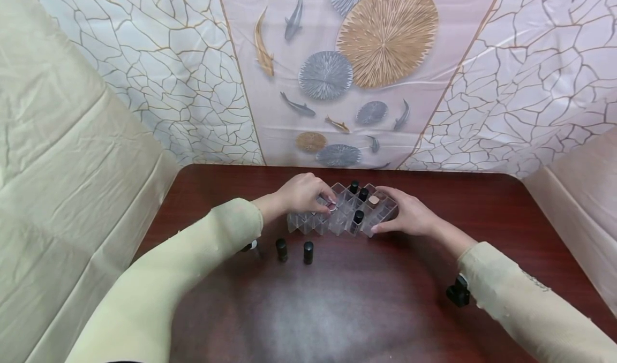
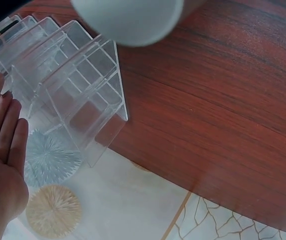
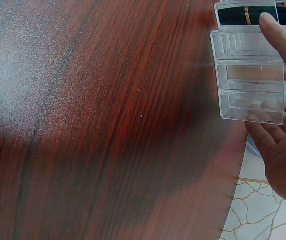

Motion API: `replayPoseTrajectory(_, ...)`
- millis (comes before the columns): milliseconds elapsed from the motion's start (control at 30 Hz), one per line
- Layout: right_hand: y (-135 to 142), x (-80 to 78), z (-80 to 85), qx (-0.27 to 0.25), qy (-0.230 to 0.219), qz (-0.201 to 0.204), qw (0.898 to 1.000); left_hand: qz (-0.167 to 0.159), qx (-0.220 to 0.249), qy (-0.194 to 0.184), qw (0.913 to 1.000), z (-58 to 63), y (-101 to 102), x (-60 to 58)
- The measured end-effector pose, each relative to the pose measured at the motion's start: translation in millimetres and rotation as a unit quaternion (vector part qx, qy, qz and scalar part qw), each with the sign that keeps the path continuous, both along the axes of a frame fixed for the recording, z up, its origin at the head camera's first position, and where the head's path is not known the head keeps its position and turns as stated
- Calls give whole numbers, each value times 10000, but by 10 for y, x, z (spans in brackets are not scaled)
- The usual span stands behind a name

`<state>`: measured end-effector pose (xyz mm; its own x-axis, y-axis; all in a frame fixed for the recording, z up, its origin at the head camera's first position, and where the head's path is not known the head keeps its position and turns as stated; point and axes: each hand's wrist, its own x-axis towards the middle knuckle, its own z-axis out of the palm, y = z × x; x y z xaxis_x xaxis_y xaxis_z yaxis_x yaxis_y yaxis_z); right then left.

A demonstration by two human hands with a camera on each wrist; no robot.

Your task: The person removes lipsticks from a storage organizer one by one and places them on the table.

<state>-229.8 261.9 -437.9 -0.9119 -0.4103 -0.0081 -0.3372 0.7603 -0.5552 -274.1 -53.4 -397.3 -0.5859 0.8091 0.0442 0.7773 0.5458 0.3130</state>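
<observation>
A clear lipstick organizer [image 1: 339, 218] with stepped compartments stands near the back of the table. My left hand [image 1: 303, 193] is over its left half, thumb and fingertips pinching a small lipstick [image 1: 331, 206] with a pale end, mostly hidden by the fingers. At the organizer's right end my right hand [image 1: 407, 213] grips the side, thumb on the front and fingers behind. Several lipsticks stand in the compartments: black-capped ones [image 1: 358, 217] and one with a peach top [image 1: 373, 200]. The right wrist view shows a black lipstick with a gold band [image 3: 248, 15] beside the thumb.
Two black lipsticks, a left one [image 1: 281, 249] and a right one [image 1: 308, 252], stand on the dark red wooden table [image 1: 308, 320] in front of the organizer. A patterned cloth [image 1: 188, 84] rises behind the table. A black device [image 1: 458, 292] sits at the right cuff.
</observation>
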Motion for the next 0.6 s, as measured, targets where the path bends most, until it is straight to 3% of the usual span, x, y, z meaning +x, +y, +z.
replayPoseTrajectory(600, -6, 8, 11, -14, -5, -5, 10000, 202, 319, -83, 9993, 111, -37, -2)
